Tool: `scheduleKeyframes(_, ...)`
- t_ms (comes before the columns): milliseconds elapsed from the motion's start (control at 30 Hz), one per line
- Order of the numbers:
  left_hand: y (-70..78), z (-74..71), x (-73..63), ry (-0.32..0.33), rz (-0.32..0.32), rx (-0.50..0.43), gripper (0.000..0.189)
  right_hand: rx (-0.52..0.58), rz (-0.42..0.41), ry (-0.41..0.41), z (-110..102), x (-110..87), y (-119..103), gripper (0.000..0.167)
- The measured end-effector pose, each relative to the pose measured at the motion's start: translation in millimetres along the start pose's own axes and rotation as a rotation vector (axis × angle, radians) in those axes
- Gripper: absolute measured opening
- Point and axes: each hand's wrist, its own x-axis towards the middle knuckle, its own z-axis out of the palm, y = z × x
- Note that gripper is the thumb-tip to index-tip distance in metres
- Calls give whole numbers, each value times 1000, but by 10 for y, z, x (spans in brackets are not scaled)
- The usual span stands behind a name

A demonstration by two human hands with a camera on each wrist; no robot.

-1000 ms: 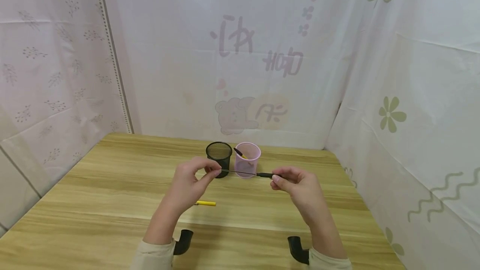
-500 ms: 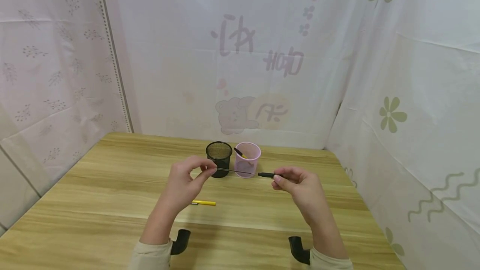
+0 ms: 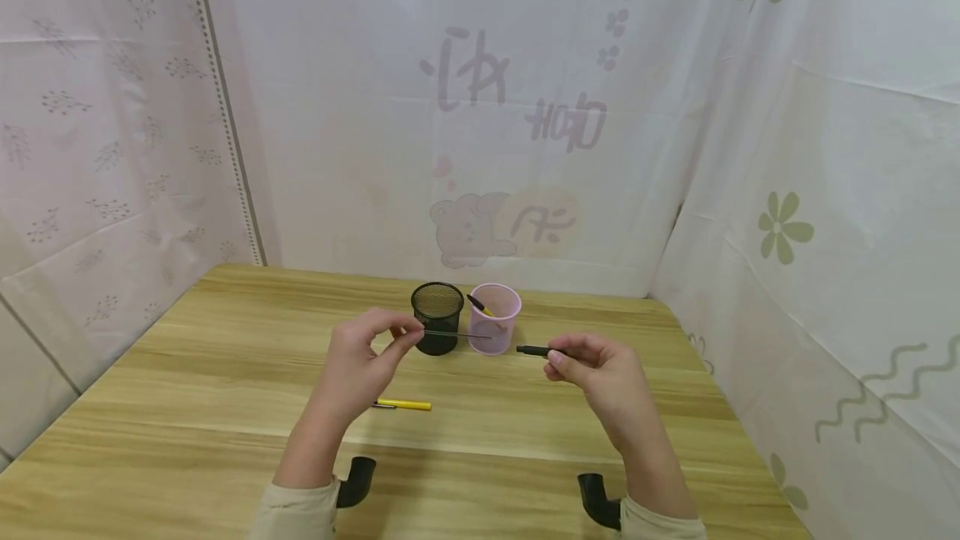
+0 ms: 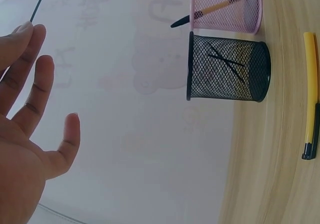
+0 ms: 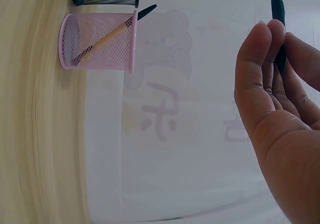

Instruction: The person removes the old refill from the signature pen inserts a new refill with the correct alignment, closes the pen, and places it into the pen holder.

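My left hand (image 3: 366, 350) pinches a thin dark pen refill (image 3: 459, 334) between thumb and index finger, its free end pointing right. In the left wrist view the other fingers are spread, and the refill (image 4: 40, 3) rises out of the pinch. My right hand (image 3: 596, 363) holds a short black pen section (image 3: 532, 350) between thumb and fingers. Ribs near one end and a tapering other end show on this section (image 5: 278, 6) in the right wrist view. A gap separates the refill's end from it. Below my left hand, a yellow pen barrel (image 3: 408, 405) with a black clip lies on the table.
Behind the hands stand a black mesh cup (image 3: 438, 347) and a pink mesh cup (image 3: 517, 307), side by side. Thin dark sticks (image 4: 227, 61) cross inside the black one; a yellow-and-black pen (image 3: 477, 304) leans in the pink one. Printed curtains surround the wooden table (image 3: 225, 357).
The refill has come out of the black pen section as my left hand moved left and slightly up. More of the yellow barrel shows. My right hand has stayed almost still.
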Motion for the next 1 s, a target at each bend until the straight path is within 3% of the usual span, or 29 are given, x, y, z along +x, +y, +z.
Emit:
scheduleKeyframes(367,-6,-12,23,33,-9,39,18,12,16,4,-7,3,13,23)
scheduleKeyframes(600,-13,2,25,13,-48,23,16,8,4,-2,-26,-2,27,23)
scheduleKeyframes(667,-37,21,26,-7,-102,-3,13,8,1,-4,-29,-4,31,23)
scheduleKeyframes(867,-214,124,25,-74,-362,-128,5,12,2,-2,-29,-13,37,23)
scheduleKeyframes(1000,-351,235,57,-120,-418,-105,4,13,8,4,-31,-20,38,23)
